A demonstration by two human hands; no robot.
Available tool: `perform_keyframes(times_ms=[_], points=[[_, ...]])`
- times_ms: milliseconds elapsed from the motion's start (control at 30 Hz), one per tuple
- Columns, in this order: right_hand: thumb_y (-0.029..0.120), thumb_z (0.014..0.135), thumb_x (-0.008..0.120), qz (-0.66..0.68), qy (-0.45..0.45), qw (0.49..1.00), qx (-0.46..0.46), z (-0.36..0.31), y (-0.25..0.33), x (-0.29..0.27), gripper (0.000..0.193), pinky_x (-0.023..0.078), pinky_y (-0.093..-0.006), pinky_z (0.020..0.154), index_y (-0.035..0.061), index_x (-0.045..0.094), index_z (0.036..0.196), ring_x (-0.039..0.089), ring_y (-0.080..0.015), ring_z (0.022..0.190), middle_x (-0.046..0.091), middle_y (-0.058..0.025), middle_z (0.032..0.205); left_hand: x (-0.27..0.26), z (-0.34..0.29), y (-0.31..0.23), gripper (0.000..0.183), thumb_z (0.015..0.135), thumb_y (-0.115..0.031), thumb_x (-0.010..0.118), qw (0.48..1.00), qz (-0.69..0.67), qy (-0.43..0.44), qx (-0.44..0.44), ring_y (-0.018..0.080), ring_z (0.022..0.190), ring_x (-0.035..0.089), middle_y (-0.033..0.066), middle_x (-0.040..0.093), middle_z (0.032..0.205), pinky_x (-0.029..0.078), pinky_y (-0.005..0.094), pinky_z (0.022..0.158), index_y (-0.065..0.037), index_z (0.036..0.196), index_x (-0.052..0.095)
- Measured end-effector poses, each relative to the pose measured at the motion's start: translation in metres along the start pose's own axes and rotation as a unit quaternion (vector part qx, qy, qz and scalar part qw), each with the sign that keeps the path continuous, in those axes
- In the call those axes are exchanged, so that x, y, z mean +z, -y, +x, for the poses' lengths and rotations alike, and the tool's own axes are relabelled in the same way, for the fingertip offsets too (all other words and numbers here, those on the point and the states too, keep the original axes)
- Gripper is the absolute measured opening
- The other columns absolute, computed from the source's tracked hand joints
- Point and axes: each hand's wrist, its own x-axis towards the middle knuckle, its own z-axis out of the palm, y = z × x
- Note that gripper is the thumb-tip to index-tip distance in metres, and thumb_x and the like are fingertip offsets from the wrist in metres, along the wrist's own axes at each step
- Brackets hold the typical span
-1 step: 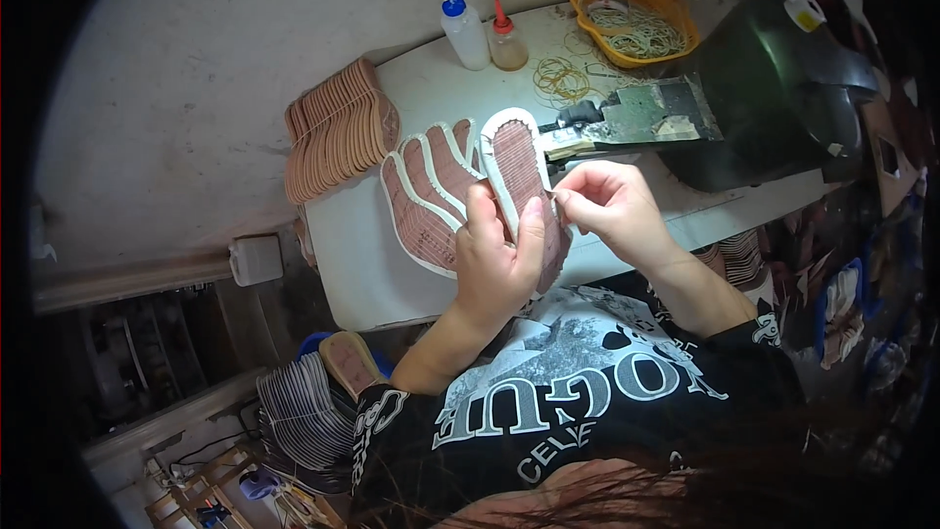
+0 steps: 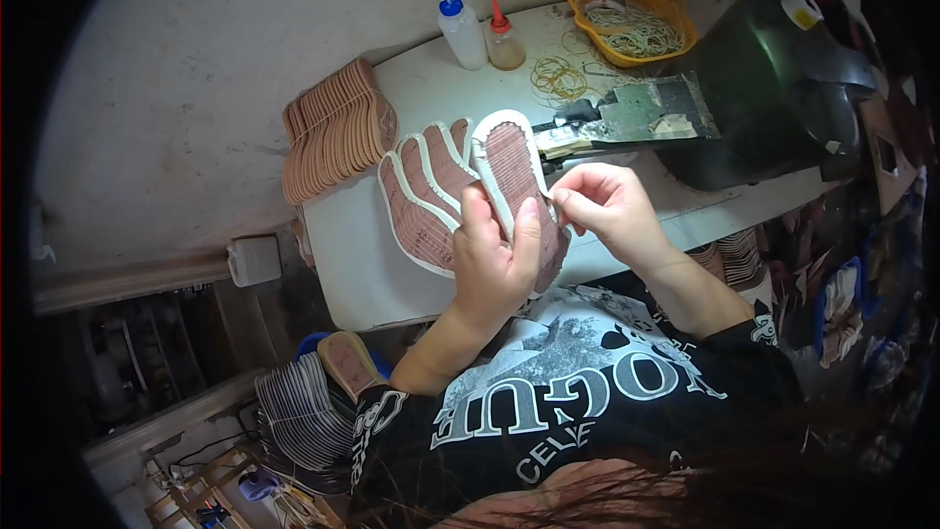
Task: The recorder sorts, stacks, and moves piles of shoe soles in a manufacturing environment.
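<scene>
A reddish-brown ribbed shoe insole with a white edging is held up over the table, its rounded heel end pointing away from me. My left hand is closed round its left side, with the thumb lying across the ribbed face. At the right edge, the thumb and forefinger of my right hand are pinched together on the white edging strip. The fingertips partly hide that spot. Just left of the held piece, several similar white-edged insoles lie overlapping on the white table.
A tied stack of tan insoles stands at the table's left. Behind are a blue-capped bottle, a red-tipped bottle, rubber bands and an orange basket of bands. A green-topped machine arm juts in from the right.
The held insole has shifted slightly left and turned a little. My right fingertips remain at its right edge, and both hands keep their grip.
</scene>
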Motion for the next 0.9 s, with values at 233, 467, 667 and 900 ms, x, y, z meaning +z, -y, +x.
perform_keyframes(times_ms=[233, 467, 667, 900], points=[[0.011, 0.086, 0.067, -0.069, 0.024, 0.997, -0.034, -0.001, -0.004, -0.005, 0.011, 0.047, -0.02, 0.062, -0.0007, 0.068, 0.086, 0.056, -0.0043, 0.068, 0.064, 0.0001, 0.075, 0.006, -0.004, -0.006, 0.021, 0.09, -0.01, 0.055, 0.999, -0.041, 0.003, 0.016, 0.018, 0.059, 0.064, 0.0109, 0.063, 0.069, 0.049, 0.0299, 0.054, 0.002, 0.102, 0.045], [0.01, 0.083, 0.064, -0.22, 0.012, 0.973, -0.069, -0.005, 0.014, -0.005, 0.015, 0.049, -0.025, 0.058, -0.0041, 0.068, 0.083, 0.06, -0.0099, 0.062, 0.067, -0.0085, 0.069, 0.013, -0.007, -0.001, 0.022, 0.09, -0.01, 0.056, 0.999, -0.031, -0.01, 0.035, 0.0192, 0.057, 0.064, 0.0109, 0.063, 0.068, 0.049, 0.031, 0.053, 0.003, 0.104, 0.046], [0.012, 0.074, 0.066, -0.365, -0.051, 0.92, -0.133, -0.002, 0.015, 0.008, 0.015, 0.048, -0.0298, 0.053, -0.0019, 0.061, 0.07, 0.059, -0.0169, 0.052, 0.06, -0.0103, 0.058, 0.014, -0.009, 0.008, 0.021, 0.089, -0.011, 0.058, 0.997, 0.038, -0.005, 0.067, 0.0259, 0.056, 0.064, 0.0138, 0.062, 0.066, 0.048, 0.0351, 0.051, 0.002, 0.103, 0.049], [0.005, 0.081, 0.065, -0.043, 0.007, 0.999, -0.005, 0.002, -0.009, -0.024, 0.008, 0.042, -0.0208, 0.057, 0.0017, 0.058, 0.077, 0.051, -0.0053, 0.062, 0.057, 0.0013, 0.07, 0.018, -0.006, 0.016, 0.02, 0.092, -0.01, 0.054, 0.998, -0.062, -0.008, 0.03, 0.0149, 0.064, 0.062, 0.013, 0.063, 0.077, 0.047, 0.0295, 0.056, 0.003, 0.102, 0.044]])
